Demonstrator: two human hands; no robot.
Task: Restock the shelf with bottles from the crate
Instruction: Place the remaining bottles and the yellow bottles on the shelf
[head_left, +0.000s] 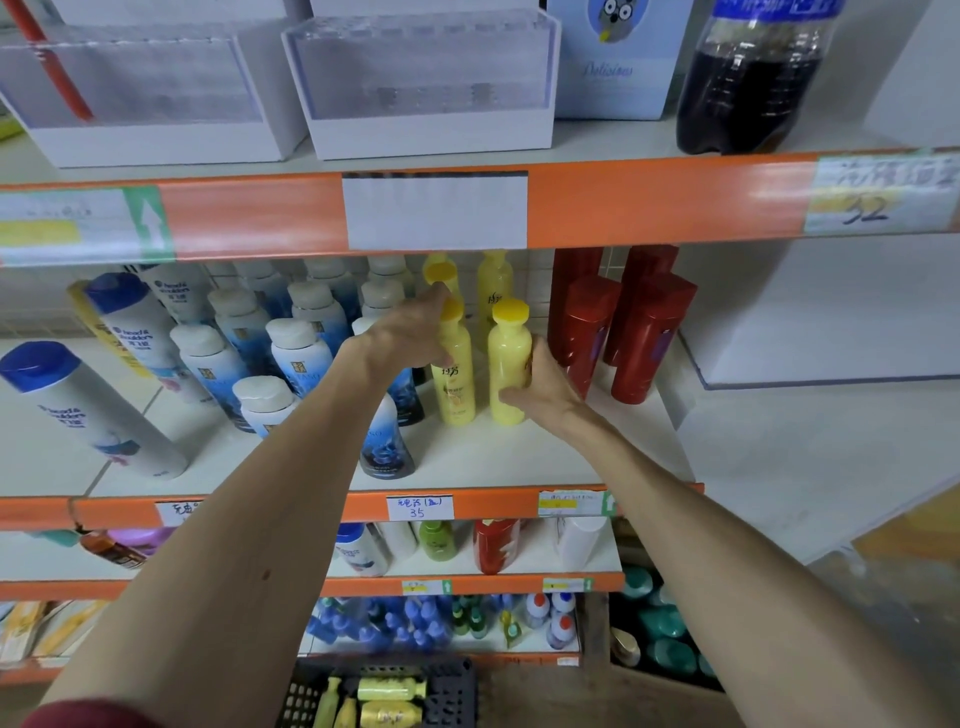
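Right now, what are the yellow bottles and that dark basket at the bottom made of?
Yellow bottles: probably plastic, smooth and slightly shiny, same solid colour as their caps. Dark crate: likely hard moulded plastic, matte, with a grid of holes in its walls. I can't be sure from looks alone.

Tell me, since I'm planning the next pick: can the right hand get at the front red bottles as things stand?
Probably not at once: the right hand is wrapped around a yellow bottle. The red bottles stand just beside it with nothing between, so once it lets go the way looks free.
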